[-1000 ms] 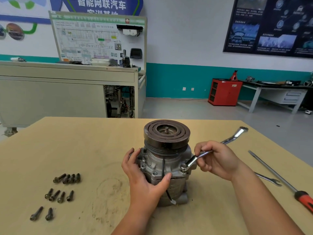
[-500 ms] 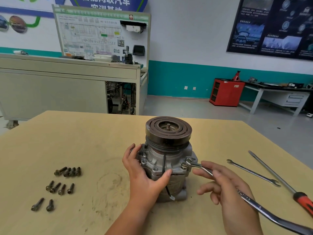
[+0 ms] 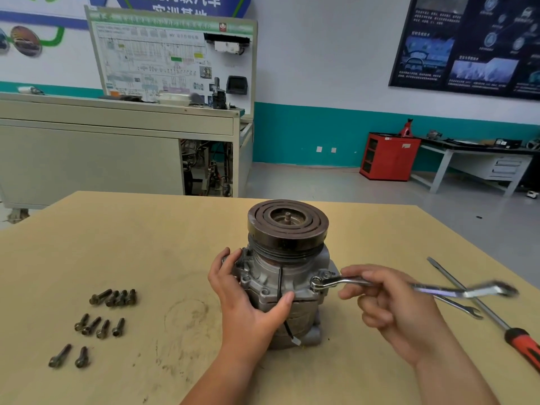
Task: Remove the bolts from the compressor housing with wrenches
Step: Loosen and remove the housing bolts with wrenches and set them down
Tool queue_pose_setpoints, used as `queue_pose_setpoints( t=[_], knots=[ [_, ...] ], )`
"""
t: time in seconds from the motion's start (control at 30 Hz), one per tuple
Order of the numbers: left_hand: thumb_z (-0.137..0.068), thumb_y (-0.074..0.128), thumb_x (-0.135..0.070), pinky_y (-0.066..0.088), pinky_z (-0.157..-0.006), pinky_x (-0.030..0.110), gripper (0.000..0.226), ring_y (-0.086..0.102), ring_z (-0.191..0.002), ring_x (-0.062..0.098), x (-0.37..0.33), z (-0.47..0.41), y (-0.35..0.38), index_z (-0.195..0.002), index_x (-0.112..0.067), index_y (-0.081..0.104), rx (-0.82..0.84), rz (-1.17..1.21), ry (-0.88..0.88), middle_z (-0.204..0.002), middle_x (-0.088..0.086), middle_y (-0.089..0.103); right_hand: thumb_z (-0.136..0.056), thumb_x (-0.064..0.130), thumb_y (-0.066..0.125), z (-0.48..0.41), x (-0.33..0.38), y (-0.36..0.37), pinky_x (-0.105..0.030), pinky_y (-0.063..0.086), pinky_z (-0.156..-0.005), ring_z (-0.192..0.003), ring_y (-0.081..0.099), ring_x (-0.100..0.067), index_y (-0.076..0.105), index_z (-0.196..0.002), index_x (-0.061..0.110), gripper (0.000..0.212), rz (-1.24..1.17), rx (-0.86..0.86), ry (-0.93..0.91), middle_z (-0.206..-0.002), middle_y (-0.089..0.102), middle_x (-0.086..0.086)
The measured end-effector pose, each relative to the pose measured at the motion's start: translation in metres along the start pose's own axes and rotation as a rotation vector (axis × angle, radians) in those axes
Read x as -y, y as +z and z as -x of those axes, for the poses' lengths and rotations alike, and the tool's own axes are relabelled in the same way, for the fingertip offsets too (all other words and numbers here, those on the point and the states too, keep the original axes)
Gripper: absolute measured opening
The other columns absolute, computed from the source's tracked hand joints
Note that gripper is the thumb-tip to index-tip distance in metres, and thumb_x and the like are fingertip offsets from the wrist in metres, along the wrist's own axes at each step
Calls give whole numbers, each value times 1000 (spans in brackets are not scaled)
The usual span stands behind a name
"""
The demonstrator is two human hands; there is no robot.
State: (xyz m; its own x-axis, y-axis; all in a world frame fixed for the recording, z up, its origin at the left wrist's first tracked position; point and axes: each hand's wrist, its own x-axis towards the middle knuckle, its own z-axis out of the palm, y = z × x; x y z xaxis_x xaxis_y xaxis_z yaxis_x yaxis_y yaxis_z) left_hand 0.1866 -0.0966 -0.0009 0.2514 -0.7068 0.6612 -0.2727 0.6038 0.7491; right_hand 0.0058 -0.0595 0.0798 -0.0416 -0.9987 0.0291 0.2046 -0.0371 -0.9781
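Nearest the bottom edge, two bare forearms reached up from the lower middle of the frame over the tan counter [image 3: 117, 244]. The left hand [image 3: 251, 305] clasped the compressor [image 3: 286, 273], thumb laid across the front of the housing and fingers curled round its left flank. The right hand [image 3: 391, 311], lower right of centre, had its fingers curled round the shaft of a wrench [image 3: 444, 290]. The ring end of that wrench sat over a bolt on the flange at the housing's right side, and its far end, out to the right, was blurred.

In the lower left lay ten loose bolts [image 3: 103, 328] in three rows: two nearest, four in the middle, four behind.

The one compressor stood upright at the centre of the counter, its dark grooved pulley on top and a thin black wire running down its front.

On the right of the counter lay two more tools, crossing each other: a second wrench [image 3: 470, 312], partly hidden behind the held one, and one long screwdriver [image 3: 496, 323] with a red and black handle at the right edge.

Beyond the counter, a beige cabinet [image 3: 117, 147] stood at the left with a training board [image 3: 172, 54] on it. Far right stood one red cabinet [image 3: 388, 156] beside a grey counter [image 3: 467, 159], under a dark poster [image 3: 473, 42] in the upper right.
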Motion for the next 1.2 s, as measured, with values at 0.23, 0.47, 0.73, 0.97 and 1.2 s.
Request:
queue_pose_setpoints(
  t=[0.23, 0.47, 0.73, 0.97, 1.2],
  knots=[
    [-57, 67, -52, 20, -101, 1, 79, 23, -130, -6, 0, 1, -1, -125, -32, 32, 4, -4, -4, -136, 4, 26, -70, 11, 39, -63, 16, -1, -13, 27, -31, -24, 24, -2, 63, -51, 9, 31, -47, 321, 229, -32, 35, 2],
    [-55, 68, -51, 20, -101, 1, 81, 22, -131, -6, 1, 1, 0, -125, -33, 31, 5, 23, -25, -137, 2, 25, -80, 43, 47, -9, -12, -30, -14, 38, -41, -40, 44, -6, 68, -62, 21, 35, -249, -27, -213, -52, 53, 2],
    [-56, 68, -51, 20, -101, 1, 80, 22, -129, -12, 0, 0, -1, -125, -32, 31, 6, 20, -20, -136, 4, 25, -68, 11, 49, 57, -18, -14, -21, 54, -58, -90, 71, -28, 73, -102, 23, 44, -18, 6, -339, -99, 73, -15],
    [-57, 68, -51, 20, -102, 2, 80, 22, -128, -13, 0, 0, -2, -126, -29, 31, -2, 7, -3, -136, 6, 26, -86, -5, 51, 60, -24, 14, -19, 52, -57, -82, 73, -20, 68, -100, 12, 28, 138, -50, -370, -88, 76, -4],
    [-58, 68, -50, 21, -103, 3, 81, 23, -129, -10, 1, 0, -1, -127, -30, 30, -3, 12, -2, -135, 5, 26, -73, 15, 49, 41, -14, 5, -18, 42, -46, -58, 63, -12, 78, -83, 20, 31, 235, 6, -358, -74, 73, -9]
  ],
)
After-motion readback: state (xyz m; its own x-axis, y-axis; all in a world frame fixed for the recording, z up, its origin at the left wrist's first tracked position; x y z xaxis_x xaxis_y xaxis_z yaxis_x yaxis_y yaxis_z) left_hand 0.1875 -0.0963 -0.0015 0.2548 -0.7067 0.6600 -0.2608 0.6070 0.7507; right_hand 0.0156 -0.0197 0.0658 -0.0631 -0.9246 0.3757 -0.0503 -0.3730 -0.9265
